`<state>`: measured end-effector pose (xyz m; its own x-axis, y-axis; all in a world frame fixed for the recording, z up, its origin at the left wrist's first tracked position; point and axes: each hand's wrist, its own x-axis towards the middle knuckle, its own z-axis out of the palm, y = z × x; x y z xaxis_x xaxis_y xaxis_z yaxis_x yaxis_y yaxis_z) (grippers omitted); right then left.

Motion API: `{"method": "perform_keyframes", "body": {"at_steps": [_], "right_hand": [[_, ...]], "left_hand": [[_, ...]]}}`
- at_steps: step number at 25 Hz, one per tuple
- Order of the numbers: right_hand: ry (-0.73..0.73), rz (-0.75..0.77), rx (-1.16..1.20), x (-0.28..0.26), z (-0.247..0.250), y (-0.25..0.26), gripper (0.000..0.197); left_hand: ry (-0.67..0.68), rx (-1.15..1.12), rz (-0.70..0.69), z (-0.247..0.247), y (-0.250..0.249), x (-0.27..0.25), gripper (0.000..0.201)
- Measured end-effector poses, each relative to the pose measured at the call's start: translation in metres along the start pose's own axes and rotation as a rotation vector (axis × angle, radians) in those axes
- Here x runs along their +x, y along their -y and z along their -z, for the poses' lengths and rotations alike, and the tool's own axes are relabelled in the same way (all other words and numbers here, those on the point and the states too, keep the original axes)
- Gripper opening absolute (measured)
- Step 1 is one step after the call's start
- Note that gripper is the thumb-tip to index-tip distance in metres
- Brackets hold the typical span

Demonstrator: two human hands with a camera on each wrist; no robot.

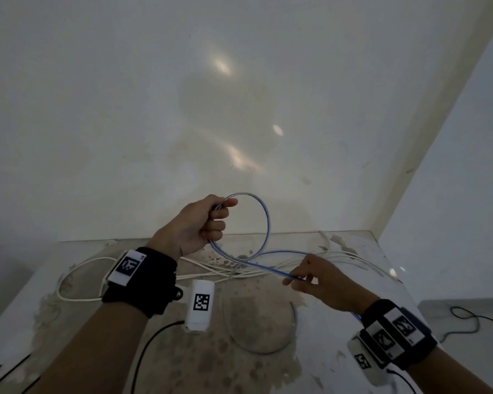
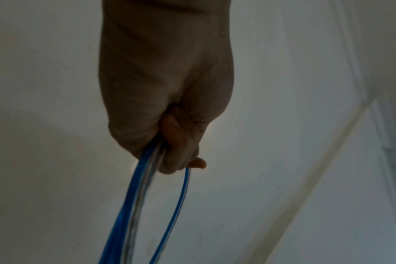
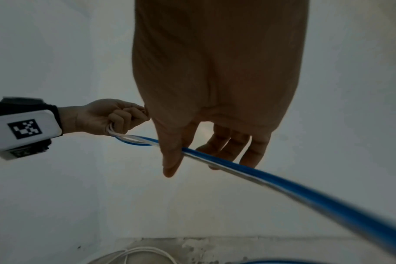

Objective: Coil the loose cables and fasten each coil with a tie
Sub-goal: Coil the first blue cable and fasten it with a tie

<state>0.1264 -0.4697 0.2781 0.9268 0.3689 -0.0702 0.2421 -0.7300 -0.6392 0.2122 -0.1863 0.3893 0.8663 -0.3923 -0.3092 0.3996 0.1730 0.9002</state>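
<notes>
Fingers of the left hand [image 1: 195,224] curl shut round a gathered loop of the blue-and-white cable [image 1: 264,211] at the centre of the head view, and the loop arcs up to the right of the fist. Lower right, the right hand [image 1: 320,280] has its thumb and fingers lightly closed on the trailing run, which crosses the white cables [image 1: 271,268] lying on the stained table [image 1: 182,362].

In the left wrist view, the left hand [image 2: 165,107] is a tight fist at centre, with several strands of the cable [image 2: 142,178] hanging from it toward the bottom edge.

In the right wrist view, the right hand [image 3: 215,110] fills the upper middle; its thumb lies over the cable [image 3: 283,180] and the fingers [image 3: 235,142] are loosely bent behind it, more a guide than a clamp.

The cable looks light, thin and springy, with a smooth jacket likely to slip; loops will probably spring open unless held where the strands cross, at the left fist.
</notes>
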Motion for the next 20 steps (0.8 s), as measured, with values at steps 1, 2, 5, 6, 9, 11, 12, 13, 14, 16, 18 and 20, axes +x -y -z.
{"method": "perform_keyframes", "body": {"at_steps": [1,2,5,6,9,11,12,13,14,16,18,20], "right_hand": [[-0.005,-0.008,-0.019,0.002,0.002,0.000,0.015],[-0.003,-0.026,0.022,0.004,0.004,-0.001,0.017],[-0.068,-0.064,0.170,-0.004,0.003,0.000,0.024],[-0.070,-0.084,0.211,-0.010,0.001,0.003,0.025],[0.111,-0.168,0.403,-0.022,-0.015,0.013,0.038],[0.247,-0.225,0.522,-0.028,-0.030,0.009,0.043],[0.293,-0.250,0.573,-0.028,-0.035,0.004,0.045],[0.318,-0.272,0.597,-0.029,-0.039,-0.002,0.045],[0.320,-0.300,0.587,-0.028,-0.041,-0.009,0.045],[0.269,-0.339,0.519,-0.024,-0.037,-0.019,0.044],[0.167,-0.362,0.484,-0.022,-0.025,-0.024,0.044],[0.045,-0.328,0.423,-0.018,-0.012,-0.027,0.036]], "left_hand": [[-0.007,0.011,-0.009,0.002,-0.001,0.000,0.028],[-0.002,0.004,-0.024,0.004,-0.004,0.001,0.028],[0.025,-0.130,-0.080,0.013,-0.017,0.005,0.029],[0.024,-0.171,-0.094,0.016,-0.022,0.006,0.031],[0.012,-0.222,-0.146,0.025,-0.033,0.013,0.035],[0.001,-0.241,-0.178,0.030,-0.040,0.016,0.036],[0.003,-0.239,-0.182,0.033,-0.043,0.017,0.036],[0.015,-0.221,-0.173,0.034,-0.044,0.017,0.036],[0.032,-0.190,-0.156,0.035,-0.043,0.016,0.036],[0.067,-0.098,-0.106,0.036,-0.041,0.013,0.035],[0.074,0.011,-0.055,0.038,-0.039,0.010,0.035],[0.061,0.108,-0.027,0.040,-0.038,0.007,0.035]]}}
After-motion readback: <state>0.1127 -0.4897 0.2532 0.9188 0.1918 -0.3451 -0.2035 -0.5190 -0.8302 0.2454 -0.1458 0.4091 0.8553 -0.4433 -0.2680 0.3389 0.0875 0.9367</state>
